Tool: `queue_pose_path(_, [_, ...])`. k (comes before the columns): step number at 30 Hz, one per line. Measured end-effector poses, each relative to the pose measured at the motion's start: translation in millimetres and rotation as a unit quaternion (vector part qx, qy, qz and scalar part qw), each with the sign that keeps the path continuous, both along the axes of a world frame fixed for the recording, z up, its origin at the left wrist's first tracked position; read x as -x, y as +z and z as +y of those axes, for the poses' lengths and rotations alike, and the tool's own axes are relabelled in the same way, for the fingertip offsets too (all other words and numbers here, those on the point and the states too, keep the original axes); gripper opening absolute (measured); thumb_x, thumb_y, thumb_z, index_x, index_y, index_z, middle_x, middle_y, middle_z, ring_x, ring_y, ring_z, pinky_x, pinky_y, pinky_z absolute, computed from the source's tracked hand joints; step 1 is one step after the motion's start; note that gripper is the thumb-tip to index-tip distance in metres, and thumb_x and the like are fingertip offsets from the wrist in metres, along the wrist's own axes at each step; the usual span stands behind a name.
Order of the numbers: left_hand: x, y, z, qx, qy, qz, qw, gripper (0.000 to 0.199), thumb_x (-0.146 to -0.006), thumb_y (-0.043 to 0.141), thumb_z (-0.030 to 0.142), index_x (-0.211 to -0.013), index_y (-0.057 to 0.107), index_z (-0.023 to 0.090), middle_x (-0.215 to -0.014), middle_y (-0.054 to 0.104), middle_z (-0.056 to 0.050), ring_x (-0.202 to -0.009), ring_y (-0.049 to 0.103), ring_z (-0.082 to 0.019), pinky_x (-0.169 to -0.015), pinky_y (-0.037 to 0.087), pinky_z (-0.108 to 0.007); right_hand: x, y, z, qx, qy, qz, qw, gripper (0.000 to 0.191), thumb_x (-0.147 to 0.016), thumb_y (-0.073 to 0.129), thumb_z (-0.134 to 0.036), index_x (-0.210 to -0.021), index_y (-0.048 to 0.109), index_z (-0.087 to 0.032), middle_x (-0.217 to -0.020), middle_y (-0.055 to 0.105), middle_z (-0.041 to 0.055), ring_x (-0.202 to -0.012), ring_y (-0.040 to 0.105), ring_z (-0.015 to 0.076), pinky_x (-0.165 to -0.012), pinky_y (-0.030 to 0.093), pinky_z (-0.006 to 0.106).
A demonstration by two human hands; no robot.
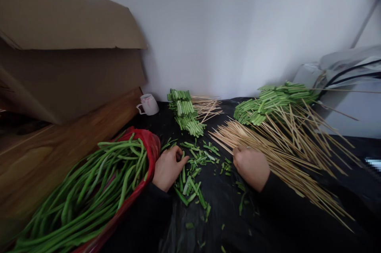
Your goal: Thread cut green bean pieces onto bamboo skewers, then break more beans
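My left hand [169, 167] is closed, with thumb and forefinger curled toward each other around a cut piece of long green bean, partly hidden by the fingers. Loose cut bean pieces [190, 188] lie beside and beyond it on black plastic sheeting [218, 213]. At the near edge of a pile of bamboo skewers [276, 161], my right hand [251, 167] is closed, fingers bent down on a skewer; its fingertips are mostly hidden. Left of my left hand, whole long green beans [89, 189] fill a red plastic bag [153, 145].
Skewered bean bundles stand stacked against the wall, one stack [184, 112] in the middle, another [274, 100] at right with skewer ends sticking out. A white mug [149, 105] stands at back left. A cardboard box [71, 74] rises above the wooden board [74, 138].
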State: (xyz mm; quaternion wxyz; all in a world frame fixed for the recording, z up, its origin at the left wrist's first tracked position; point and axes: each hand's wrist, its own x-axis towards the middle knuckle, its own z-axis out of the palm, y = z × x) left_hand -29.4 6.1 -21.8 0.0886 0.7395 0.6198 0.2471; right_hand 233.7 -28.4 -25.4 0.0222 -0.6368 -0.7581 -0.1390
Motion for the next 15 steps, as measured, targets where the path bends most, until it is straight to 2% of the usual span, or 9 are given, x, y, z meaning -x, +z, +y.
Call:
queue_pose_path(3, [1.6,-3.4,2.1,0.002,-0.018,-0.033,0.999,0.009,-0.078,0.063,0.032,-0.08,0.062,0.023,-0.071,0.068,0.0,-0.067,0.063,-0.018,-0.058,0.041,-0.027,0.0,-0.2,0.8,0.001,-0.002,0.002,1.0,0.017,-0.087,0.046,-0.012,-0.084,0.063,-0.013,-0.081,0.065,0.0122,-0.071,0.066,0.0233,-0.055,0.035,0.029])
queue_pose_path(6, [1.2,-5.5,4.1,-0.004,-0.04,-0.072,0.997,0.014,-0.083,0.059,0.034,-0.089,0.065,0.022,-0.074,0.069,0.0,-0.068,0.064,-0.018,-0.061,0.044,-0.028,0.9,-1.1,1.5,-0.002,-0.009,0.004,1.0,0.012,-0.085,0.049,-0.012,-0.084,0.062,-0.013,-0.082,0.065,0.0121,-0.071,0.066,0.0244,-0.054,0.035,0.029])
queue_pose_path(8, [-0.3,-4.7,4.4,-0.024,-0.059,-0.097,0.993,0.018,-0.085,0.057,0.034,-0.093,0.067,0.021,-0.081,0.071,-0.002,-0.075,0.065,-0.019,-0.069,0.047,-0.03,1.6,-1.6,1.2,-0.006,-0.01,0.006,1.0,0.012,-0.085,0.049,-0.013,-0.085,0.061,-0.014,-0.083,0.065,0.0117,-0.071,0.066,0.0245,-0.054,0.034,0.029])
queue_pose_path(11, [-2.9,-1.5,3.2,-0.054,-0.083,-0.118,0.988,0.019,-0.088,0.054,0.032,-0.092,0.069,0.021,-0.092,0.072,-0.005,-0.088,0.066,-0.021,-0.081,0.048,-0.032,2.5,-1.7,0.1,-0.013,-0.014,0.01,1.0,0.013,-0.087,0.047,-0.014,-0.088,0.06,-0.015,-0.082,0.065,0.0102,-0.069,0.066,0.0232,-0.053,0.033,0.029])
queue_pose_path(15, [-4.8,0.7,0.9,-0.065,-0.088,-0.133,0.985,0.02,-0.09,0.053,0.032,-0.093,0.07,0.021,-0.093,0.072,-0.004,-0.09,0.066,-0.021,-0.082,0.048,-0.031,1.8,-2.3,-0.1,-0.025,-0.017,0.013,0.999,0.012,-0.088,0.046,-0.015,-0.091,0.058,-0.016,-0.086,0.065,0.0087,-0.068,0.065,0.0204,-0.052,0.03,0.03])
